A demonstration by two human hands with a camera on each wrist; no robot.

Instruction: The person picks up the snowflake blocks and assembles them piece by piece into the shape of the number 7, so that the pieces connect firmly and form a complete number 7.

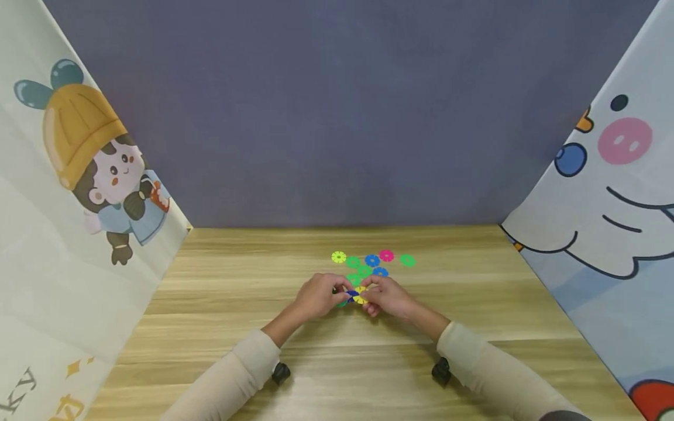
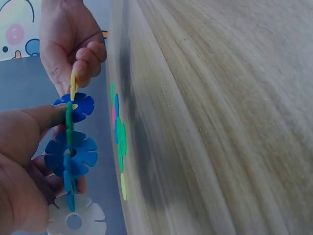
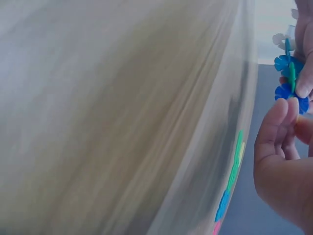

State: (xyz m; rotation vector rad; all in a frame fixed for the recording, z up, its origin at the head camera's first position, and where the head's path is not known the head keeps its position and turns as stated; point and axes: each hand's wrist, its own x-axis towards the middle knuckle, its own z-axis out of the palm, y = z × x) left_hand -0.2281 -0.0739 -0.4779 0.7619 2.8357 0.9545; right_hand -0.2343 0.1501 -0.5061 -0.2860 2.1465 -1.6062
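Observation:
My left hand (image 1: pixel 317 296) grips a chain of flower-shaped interlocking plastic discs above the table. In the left wrist view the chain runs from a white disc (image 2: pixel 93 219) through a lighter blue disc (image 2: pixel 86 155) and a green disc (image 2: pixel 69 116) to a dark blue disc (image 2: pixel 85 104). A yellow disc (image 1: pixel 360 296) stands at the far end, slotted edge-on against the dark blue one. Thumb and fingers of my right hand (image 1: pixel 394 299) pinch that yellow disc. In the right wrist view the fingers mostly hide it.
Loose discs lie just beyond the hands on the wooden table (image 1: pixel 221 304): a yellow-green disc (image 1: pixel 334 257), a pink disc (image 1: pixel 382 256), a green disc (image 1: pixel 412 261), and several more green and blue ones. A dark grey panel (image 1: pixel 337 117) rises behind, with printed sheets at both sides.

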